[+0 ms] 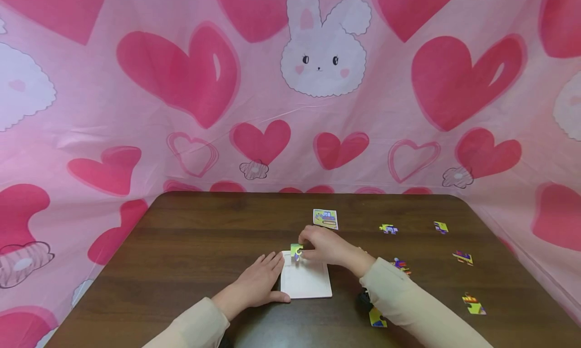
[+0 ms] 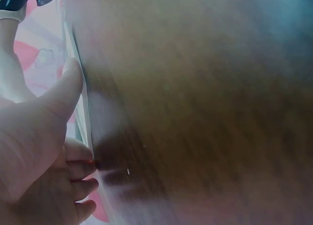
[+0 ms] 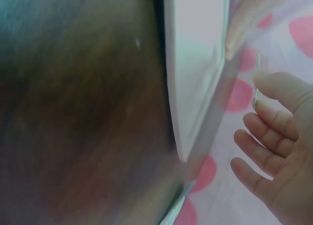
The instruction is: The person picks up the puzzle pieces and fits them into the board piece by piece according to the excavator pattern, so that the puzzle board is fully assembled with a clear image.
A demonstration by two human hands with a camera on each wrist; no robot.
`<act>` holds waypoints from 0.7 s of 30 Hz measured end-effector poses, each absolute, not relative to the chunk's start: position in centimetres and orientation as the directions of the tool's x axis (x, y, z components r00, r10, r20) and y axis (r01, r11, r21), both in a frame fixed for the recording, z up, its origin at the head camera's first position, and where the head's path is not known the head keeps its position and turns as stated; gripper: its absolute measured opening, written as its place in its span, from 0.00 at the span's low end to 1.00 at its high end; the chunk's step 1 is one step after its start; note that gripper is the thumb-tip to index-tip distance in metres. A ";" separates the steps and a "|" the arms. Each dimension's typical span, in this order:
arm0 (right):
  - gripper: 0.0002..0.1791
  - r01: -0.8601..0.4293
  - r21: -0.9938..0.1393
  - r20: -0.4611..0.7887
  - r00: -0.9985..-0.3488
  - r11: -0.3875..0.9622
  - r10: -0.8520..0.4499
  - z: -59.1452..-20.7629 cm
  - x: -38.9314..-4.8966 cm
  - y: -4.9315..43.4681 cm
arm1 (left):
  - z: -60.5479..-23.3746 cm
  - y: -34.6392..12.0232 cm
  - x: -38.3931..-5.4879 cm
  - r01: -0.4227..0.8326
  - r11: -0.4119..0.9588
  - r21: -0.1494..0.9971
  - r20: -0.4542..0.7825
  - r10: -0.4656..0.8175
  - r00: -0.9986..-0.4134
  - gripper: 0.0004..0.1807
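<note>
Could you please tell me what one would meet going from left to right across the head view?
Left hand, puzzle piece pinched by the right hand, picture card, yellow-and-white piece, yellow-and-purple piece, red-and-purple piece farther right, red-and-yellow piece.

Shows R hand at 4 o'clock — pinching thin piece, edge-on, btwn thumb & index, w/ other fingers loosely bent. Puts white board at 1, w/ L hand touching its edge at 1:30. Has brown tabletop at 9, pink-patterned cloth at 5 — plus blurred narrow strip at 6.
</note>
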State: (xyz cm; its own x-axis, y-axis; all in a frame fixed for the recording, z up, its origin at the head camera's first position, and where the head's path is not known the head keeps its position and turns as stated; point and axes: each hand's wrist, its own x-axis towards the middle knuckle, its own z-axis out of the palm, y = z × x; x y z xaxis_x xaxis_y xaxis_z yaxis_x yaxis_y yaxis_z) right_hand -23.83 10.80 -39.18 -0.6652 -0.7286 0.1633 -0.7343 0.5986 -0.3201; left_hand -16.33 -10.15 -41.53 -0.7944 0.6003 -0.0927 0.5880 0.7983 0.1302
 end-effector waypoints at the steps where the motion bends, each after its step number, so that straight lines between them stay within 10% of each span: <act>1: 0.10 -0.737 -0.316 0.155 -0.662 0.598 -0.734 -39.3 -23.7 10.5 | -41.5 -10.2 -16.3 0.588 0.799 0.131 -0.093 0.600 -0.795 0.48; 21: 0.09 -0.733 -0.219 0.068 -0.670 0.644 -0.740 -41.1 -23.5 8.4 | -41.8 -10.2 -16.4 0.590 0.797 0.130 -0.074 0.601 -0.796 0.48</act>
State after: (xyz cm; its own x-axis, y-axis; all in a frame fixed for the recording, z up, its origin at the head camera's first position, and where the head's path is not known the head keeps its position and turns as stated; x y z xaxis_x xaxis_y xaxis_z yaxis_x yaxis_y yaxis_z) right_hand -23.49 8.38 -41.08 -0.6695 -0.7397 0.0676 -0.7333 0.6437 -0.2187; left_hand -16.38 -10.24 -41.84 -0.7956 0.6013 -0.0739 0.5901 0.7968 0.1302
